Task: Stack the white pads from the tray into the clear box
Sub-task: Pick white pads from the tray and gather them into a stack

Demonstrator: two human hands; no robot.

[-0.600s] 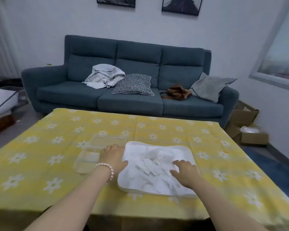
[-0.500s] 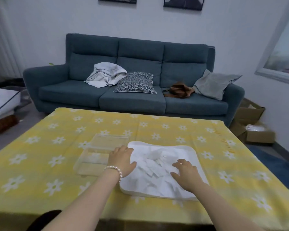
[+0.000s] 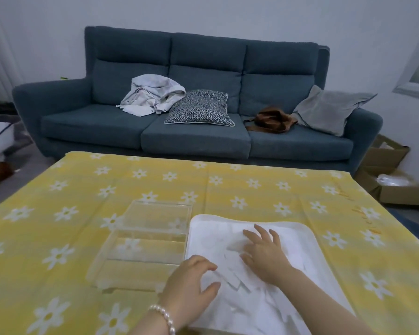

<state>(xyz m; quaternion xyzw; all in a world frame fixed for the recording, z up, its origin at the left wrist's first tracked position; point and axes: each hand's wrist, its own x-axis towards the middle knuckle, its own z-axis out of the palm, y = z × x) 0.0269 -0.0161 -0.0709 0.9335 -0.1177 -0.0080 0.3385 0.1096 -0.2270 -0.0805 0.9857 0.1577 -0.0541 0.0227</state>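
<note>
Hands both down on the white tray (image 3: 307,234). Right hand (image 3: 264,256) flat on the heap of white pads (image 3: 237,281), fingers spread and nearly straight, pressing or feeling rather than gripping; nothing pinched that can be seen. Left hand (image 3: 191,284) at the tray's near left corner, fingers loosely curved with tips resting on the pads, thumb out to the side; no pad visibly held there either, though the underside of the fingers is hidden.

Shifted since half a second back: right hand now reaching further up into the middle of the tray instead of resting at the near right edge; left hand pulled back toward the body, away from the spot where tray and box meet. View also dropped and swung, so tray and box sit lower and closer in frame.

Clear box (image 3: 140,247) just left of the tray, touching or nearly touching along its side, divided into compartments, resting on the yellow flowered counter (image 3: 228,189). Hard to tell through the clear walls whether any pads are inside; none plainly seen. Pads in a loose, overlapping jumble on the tray.

Reads as sorting or gathering, not yet a lift: right hand probably searching out a pad to separate. Task looks near its start, with most of the heap left to move.
</note>
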